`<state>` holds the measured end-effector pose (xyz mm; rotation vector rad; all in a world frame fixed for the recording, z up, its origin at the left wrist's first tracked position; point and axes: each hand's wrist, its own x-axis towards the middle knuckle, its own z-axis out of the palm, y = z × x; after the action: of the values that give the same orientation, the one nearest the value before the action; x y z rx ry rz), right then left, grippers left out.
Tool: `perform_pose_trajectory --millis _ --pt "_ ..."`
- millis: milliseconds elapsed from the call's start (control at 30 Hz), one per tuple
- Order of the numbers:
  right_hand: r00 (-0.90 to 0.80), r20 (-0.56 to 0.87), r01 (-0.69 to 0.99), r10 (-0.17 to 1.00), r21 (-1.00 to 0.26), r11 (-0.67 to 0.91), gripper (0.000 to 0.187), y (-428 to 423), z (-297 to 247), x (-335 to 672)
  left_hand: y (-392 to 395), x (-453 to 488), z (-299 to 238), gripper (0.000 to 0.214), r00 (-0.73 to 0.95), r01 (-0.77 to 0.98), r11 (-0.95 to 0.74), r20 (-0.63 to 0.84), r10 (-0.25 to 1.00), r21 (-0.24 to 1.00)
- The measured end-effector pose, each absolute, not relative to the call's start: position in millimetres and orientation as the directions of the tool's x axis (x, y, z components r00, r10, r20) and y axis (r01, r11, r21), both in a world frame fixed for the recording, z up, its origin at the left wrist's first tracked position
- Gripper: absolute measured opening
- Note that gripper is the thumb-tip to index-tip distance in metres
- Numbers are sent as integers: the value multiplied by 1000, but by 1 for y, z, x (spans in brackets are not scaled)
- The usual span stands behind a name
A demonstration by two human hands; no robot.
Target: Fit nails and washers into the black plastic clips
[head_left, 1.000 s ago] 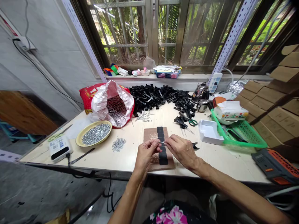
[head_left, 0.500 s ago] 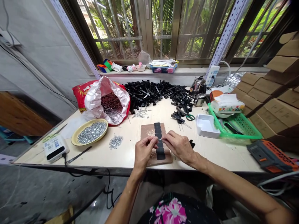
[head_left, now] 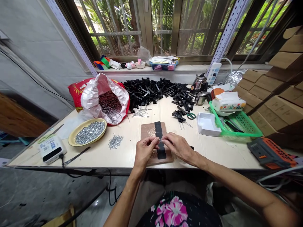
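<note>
My left hand is closed, thumb and fingertips pinched together over a brown board. Opposite it, my right hand is closed in a pinch as well, its fingertips almost meeting the left ones. A tiny silvery glint shows between them, too small to name. Under the fingers, a column of black rounded pieces runs down the board; the hands cover its middle. Pale specks lie on the board left of the column. A small pile of silvery metal bits lies on the table left of my left hand.
A yellow bowl of metal bits and a red bag of thin rods stand left. Behind lies a heap of black parts. Scissors, a white tray, a green basket and an orange-black tool are right.
My fingertips have drawn closer together above the board, the right ones moving left toward the left hand. The whole view has shifted slightly.
</note>
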<state>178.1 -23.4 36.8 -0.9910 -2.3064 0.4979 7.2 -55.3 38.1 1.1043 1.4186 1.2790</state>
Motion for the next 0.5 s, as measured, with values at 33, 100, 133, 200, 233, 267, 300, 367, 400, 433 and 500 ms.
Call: perform_pose_trajectory --millis 33,100,133,200,233,267,300,367,400,433,500 --pt "-562 364 503 742 -561 657 13 -24 37 178 -55 7 38 28 -188 33 70 -62 980 997" --pt "-564 385 495 730 -550 672 12 -24 36 178 -54 6 37 28 -176 11 82 -79 981 997" --pt "-565 388 517 728 -521 679 11 -25 36 178 -54 6 37 28 -173 7 90 -88 981 996" --pt "-562 376 573 737 -465 675 17 -25 34 177 -54 5 36 28 -176 13 105 -101 979 994" --pt "-560 366 584 743 -462 667 20 -24 34 176 -54 5 36 28 -181 16 111 -106 978 994" --pt "-560 359 576 747 -479 662 21 -23 33 175 -54 4 36 28 -185 15 116 -111 976 993" --pt "-564 358 549 744 -510 662 19 -22 32 175 -54 3 35 28 -187 8 119 -116 976 993" --pt "-579 381 469 721 -568 676 15 -21 32 174 -54 2 34 28 -181 -19 117 -119 976 993" --pt "-586 395 440 707 -578 687 14 -21 31 174 -54 2 33 29 -177 -26 113 -116 977 993" --pt "-587 406 430 700 -576 695 14 -22 31 174 -54 1 33 29 -174 -24 109 -111 979 994" --pt "-579 413 457 703 -549 700 17 -25 31 175 -54 1 31 30 -165 -13 108 -109 980 994"
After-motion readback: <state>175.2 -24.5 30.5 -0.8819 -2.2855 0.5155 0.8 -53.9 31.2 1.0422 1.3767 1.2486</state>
